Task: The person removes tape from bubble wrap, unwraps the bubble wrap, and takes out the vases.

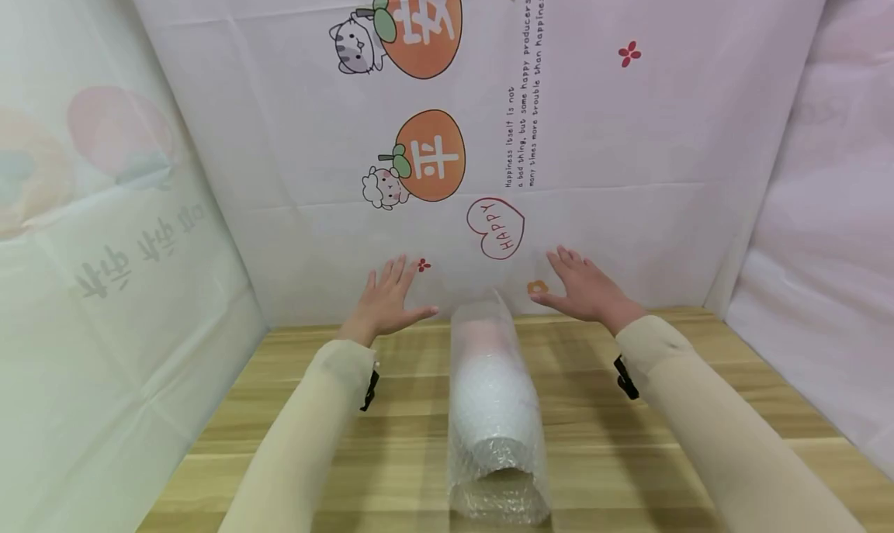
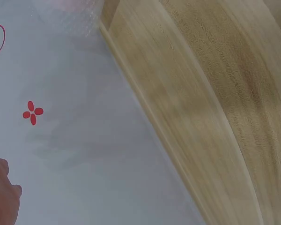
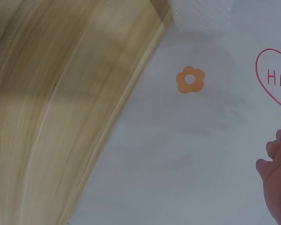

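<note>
On the light wood-grain surface (image 1: 398, 432), a cylindrical bundle of clear bubble wrap (image 1: 497, 413), whitish and pinkish inside, lies lengthwise between two cream sleeves (image 1: 296, 448), open end toward the person. Left hand (image 1: 386, 300) and right hand (image 1: 590, 291) flank its far end, apart from it: fingers extended, left spread, right closer together, both thumbs angled inward. Behind: white printed backdrop (image 1: 615, 160) with orange fruits (image 1: 450, 180); contact with the hands cannot be told.

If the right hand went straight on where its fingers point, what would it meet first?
Probably the white sheet behind the table, near its printed heart; depth is unclear, so the right hand may already touch the sheet. The bubble wrap looks off that line.
</note>
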`<state>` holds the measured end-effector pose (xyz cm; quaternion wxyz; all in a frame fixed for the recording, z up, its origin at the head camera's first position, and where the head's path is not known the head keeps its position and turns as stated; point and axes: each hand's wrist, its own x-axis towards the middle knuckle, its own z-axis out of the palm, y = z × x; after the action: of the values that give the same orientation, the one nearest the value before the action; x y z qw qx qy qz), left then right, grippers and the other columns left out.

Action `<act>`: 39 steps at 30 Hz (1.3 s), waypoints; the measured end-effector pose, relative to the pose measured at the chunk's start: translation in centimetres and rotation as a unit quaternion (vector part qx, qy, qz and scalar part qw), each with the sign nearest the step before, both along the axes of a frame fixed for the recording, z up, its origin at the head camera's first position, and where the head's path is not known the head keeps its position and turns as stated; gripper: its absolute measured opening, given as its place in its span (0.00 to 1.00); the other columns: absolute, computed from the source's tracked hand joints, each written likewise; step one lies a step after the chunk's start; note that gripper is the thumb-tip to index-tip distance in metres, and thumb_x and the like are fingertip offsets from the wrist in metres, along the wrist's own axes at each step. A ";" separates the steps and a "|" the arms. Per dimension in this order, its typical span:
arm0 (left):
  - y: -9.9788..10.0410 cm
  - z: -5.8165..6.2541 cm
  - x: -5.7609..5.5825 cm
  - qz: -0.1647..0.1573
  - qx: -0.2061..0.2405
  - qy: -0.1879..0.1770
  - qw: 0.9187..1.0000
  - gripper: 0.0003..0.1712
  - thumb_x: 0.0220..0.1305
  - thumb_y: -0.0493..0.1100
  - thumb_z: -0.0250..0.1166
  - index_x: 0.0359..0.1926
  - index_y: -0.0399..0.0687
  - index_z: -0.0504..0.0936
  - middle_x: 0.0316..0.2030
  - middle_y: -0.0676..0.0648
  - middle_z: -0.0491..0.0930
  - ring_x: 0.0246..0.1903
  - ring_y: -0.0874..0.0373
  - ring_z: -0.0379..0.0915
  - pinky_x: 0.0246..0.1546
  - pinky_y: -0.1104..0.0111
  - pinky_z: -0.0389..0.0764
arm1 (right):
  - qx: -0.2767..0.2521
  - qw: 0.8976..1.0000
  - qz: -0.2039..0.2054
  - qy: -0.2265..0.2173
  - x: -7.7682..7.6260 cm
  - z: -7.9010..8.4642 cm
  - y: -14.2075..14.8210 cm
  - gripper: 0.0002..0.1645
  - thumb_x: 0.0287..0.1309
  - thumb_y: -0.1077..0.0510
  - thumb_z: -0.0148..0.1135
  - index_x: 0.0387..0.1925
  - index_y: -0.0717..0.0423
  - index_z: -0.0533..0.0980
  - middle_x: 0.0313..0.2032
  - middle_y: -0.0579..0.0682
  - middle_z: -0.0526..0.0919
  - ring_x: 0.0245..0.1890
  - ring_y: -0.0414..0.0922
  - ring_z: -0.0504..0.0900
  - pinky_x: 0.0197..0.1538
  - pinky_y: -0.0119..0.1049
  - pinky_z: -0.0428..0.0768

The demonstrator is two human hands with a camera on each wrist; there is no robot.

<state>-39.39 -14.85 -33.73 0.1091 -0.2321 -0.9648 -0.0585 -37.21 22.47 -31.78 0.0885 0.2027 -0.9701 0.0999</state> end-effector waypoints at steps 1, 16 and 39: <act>0.0 0.0 0.1 0.000 0.000 0.000 1.000 0.59 0.58 0.79 0.47 0.78 0.50 0.40 0.76 0.41 0.36 0.74 0.43 0.31 0.68 0.44 0.35 | -0.002 1.000 0.002 0.000 0.0 -0.1 0.1 0.57 0.63 0.32 0.53 0.74 0.67 0.46 0.73 0.69 0.44 0.72 0.63 0.42 0.70 0.57 0.43; 0.9 -0.3 1.2 -0.018 0.014 0.010 1.000 0.58 0.59 0.77 0.49 0.78 0.52 0.39 0.76 0.42 0.36 0.74 0.44 0.31 0.68 0.43 0.38 | -0.012 1.000 0.027 0.006 1.5 0.4 0.4 0.58 0.61 0.27 0.49 0.74 0.66 0.48 0.73 0.67 0.45 0.72 0.62 0.43 0.70 0.56 0.45; 1.6 -1.4 3.6 -0.029 0.094 -0.024 0.995 0.58 0.60 0.76 0.51 0.78 0.54 0.37 0.76 0.47 0.34 0.74 0.48 0.28 0.69 0.48 0.34 | -0.054 0.997 0.050 0.021 4.4 -0.7 0.3 0.52 0.64 0.35 0.55 0.73 0.65 0.52 0.74 0.64 0.48 0.72 0.61 0.48 0.68 0.60 0.52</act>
<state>-35.80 -13.24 -35.09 0.1054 -0.2473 -0.9503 -0.1573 -32.84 22.80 -32.44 0.1144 0.2476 -0.9500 0.1519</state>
